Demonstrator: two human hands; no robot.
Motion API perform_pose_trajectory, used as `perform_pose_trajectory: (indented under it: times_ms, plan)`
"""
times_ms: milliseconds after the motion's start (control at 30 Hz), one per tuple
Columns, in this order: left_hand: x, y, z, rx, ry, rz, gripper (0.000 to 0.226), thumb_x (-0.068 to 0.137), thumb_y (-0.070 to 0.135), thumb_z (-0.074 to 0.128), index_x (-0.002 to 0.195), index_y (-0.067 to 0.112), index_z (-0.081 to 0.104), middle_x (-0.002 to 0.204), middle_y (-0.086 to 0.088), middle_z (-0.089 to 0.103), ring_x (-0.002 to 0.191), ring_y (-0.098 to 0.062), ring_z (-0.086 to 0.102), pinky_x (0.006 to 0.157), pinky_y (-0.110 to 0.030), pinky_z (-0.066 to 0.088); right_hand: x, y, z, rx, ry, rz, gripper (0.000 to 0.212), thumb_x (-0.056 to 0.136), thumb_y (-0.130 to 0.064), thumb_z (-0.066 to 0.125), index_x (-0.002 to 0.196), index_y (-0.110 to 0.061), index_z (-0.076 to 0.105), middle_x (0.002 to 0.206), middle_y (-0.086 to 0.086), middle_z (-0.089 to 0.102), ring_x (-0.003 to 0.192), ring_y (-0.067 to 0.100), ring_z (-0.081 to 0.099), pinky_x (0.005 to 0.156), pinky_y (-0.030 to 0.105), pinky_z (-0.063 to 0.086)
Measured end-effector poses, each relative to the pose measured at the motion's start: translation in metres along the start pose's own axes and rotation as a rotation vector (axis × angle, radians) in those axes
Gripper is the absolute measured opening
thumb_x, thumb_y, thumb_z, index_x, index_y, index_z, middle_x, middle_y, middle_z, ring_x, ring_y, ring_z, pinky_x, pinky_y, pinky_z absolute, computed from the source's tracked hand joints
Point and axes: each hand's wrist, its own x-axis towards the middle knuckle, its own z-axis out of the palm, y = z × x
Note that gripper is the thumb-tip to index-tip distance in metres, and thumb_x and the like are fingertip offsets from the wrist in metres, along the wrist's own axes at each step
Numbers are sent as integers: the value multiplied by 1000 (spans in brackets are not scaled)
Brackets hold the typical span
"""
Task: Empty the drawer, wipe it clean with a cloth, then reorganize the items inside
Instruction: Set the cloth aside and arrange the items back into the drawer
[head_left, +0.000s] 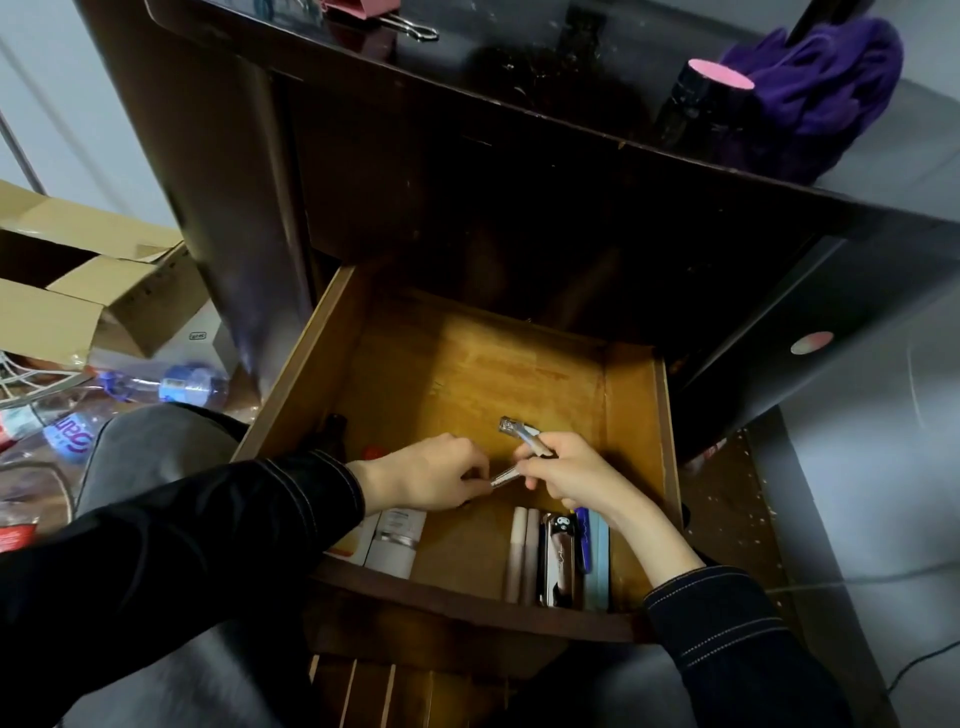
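The wooden drawer (631, 410) stands pulled out of a dark cabinet. Over its middle, my right hand (576, 475) grips a silver nail clipper (517, 430) that sticks up from its fingers. My left hand (431, 473) pinches the end of a second thin silver piece (503, 476) between the two hands. Along the drawer's front lie two pale tubes (522, 551), a shiny flat case (558, 558), a blue pen (584, 545) and a light blue strip (600, 561). White boxes (395, 540) sit at the front left, partly under my left wrist.
On the cabinet top are a purple cloth (826, 88), a dark cylinder with a pink end (706, 98) and a pink binder clip (374, 10). Cardboard boxes (78, 280) and plastic bottles (166, 384) lie on the floor at the left.
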Motion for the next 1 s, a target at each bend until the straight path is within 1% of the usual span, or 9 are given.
perform_pose_trajectory:
  times_ms: [100,167,300,400,600,800,867,933,1000]
  plan:
    - [2,9,7,-347,-67,-108,22,99,22,62,97,1,68,81,-13,74,54,-14,68,49,-24,52,4,2,1,101,71,-35,15,94,-15,63,109,-15,66,78,4,66,45,6,35,40,20,25]
    - [2,16,13,-487,-115,-210,25,99,19,62,101,-6,66,80,-17,72,52,-17,68,47,-25,53,8,5,5,-9,108,-73,12,94,-16,64,105,-12,67,76,5,67,44,4,41,41,19,31]
    - [6,23,28,-489,-223,-392,23,99,13,58,107,-8,64,91,-22,74,52,-19,66,52,-29,58,17,14,14,-320,97,-107,21,92,-16,65,82,2,64,68,9,52,59,15,46,58,30,32]
    - [7,24,34,-459,-264,-433,22,98,7,55,106,-10,65,94,-22,75,51,-19,67,51,-29,59,21,19,16,-357,55,-124,26,89,-15,68,66,-15,56,63,1,47,58,15,44,59,34,31]
    - [8,19,39,-481,-313,-451,20,96,6,57,106,-6,67,87,-19,75,53,-22,69,51,-29,59,22,24,22,-478,-21,-76,22,81,-24,76,75,-22,55,68,0,51,61,16,48,57,32,32]
    - [7,22,36,-462,-356,-448,9,94,4,58,90,5,66,75,-12,72,49,-20,68,48,-29,58,17,22,18,-490,-8,-82,15,83,-40,67,83,-26,61,73,-2,60,63,17,54,58,34,36]
    - [5,21,28,-426,-310,-473,11,94,4,58,87,4,66,68,-9,71,45,-18,66,46,-28,57,16,17,13,-405,53,-88,20,88,-41,57,93,-25,67,86,4,68,74,21,61,64,32,39]
    - [2,17,18,-397,-192,-478,11,94,3,56,88,2,66,67,-10,70,44,-18,65,44,-29,57,15,13,10,-315,73,-118,24,96,-31,51,104,-22,71,95,8,71,77,17,61,69,31,42]
    - [0,12,11,-386,-78,-470,11,93,1,53,90,4,64,73,-13,71,48,-21,66,46,-31,57,15,10,9,-282,90,-167,23,99,-18,54,111,-22,73,103,-2,72,89,7,63,78,26,50]
